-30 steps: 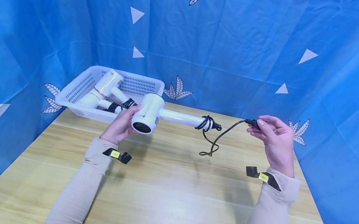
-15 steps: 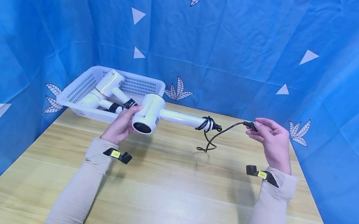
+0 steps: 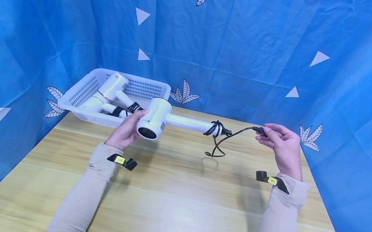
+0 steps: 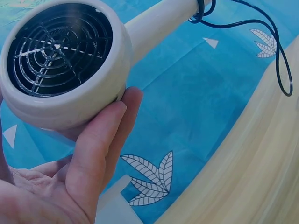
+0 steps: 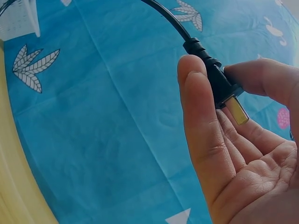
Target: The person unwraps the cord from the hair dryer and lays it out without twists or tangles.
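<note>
My left hand grips the head of a white hair dryer above the table, thumb on the near side and fingers beneath. In the left wrist view the dryer's round dark grille faces the camera. The handle points right, and black cord is looped several times round its end. A loose stretch of the cord hangs in a small curl, then runs to the plug. My right hand pinches the black plug between thumb and fingers; a metal prong shows in the right wrist view.
At the back left a white slotted basket holds two more white hair dryers, their handles wrapped in black cord. The wooden table is enclosed by a blue patterned curtain at the back and sides.
The right hand with the plug has shifted slightly left and down, and the hanging curl of cord has drawn nearer the handle. The left hand and hair dryer stay nearly still.
</note>
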A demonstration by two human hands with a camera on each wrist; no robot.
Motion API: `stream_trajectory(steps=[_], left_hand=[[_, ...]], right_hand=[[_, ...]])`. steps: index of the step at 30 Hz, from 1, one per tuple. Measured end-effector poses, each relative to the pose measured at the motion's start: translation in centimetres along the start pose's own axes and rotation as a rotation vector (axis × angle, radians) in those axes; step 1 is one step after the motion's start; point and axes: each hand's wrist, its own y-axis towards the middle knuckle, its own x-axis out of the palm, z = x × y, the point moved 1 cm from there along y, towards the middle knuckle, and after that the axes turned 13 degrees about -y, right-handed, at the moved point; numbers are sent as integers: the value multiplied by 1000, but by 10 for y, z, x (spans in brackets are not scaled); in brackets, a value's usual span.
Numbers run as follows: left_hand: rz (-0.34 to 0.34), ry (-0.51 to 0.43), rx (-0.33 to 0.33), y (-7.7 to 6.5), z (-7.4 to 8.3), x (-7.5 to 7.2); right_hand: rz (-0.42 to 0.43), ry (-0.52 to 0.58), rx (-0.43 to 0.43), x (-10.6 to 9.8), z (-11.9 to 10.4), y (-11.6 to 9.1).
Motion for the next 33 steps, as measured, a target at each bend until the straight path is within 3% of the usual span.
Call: stream_trajectory(steps=[10,17,26,33], left_hand=[[-3,-16,-18,0,-2,-1],[-18,0,-15,1,-4,1],[-45,23,-10,1,-5,2],[-43,19,-20,1,-6,2]], right_hand=[[32,-7,-1,1,5,1],[104,-6,-20,5,3,2],[161,60,-38,13,-1,3],[267,140,-76,20,-6,4]])
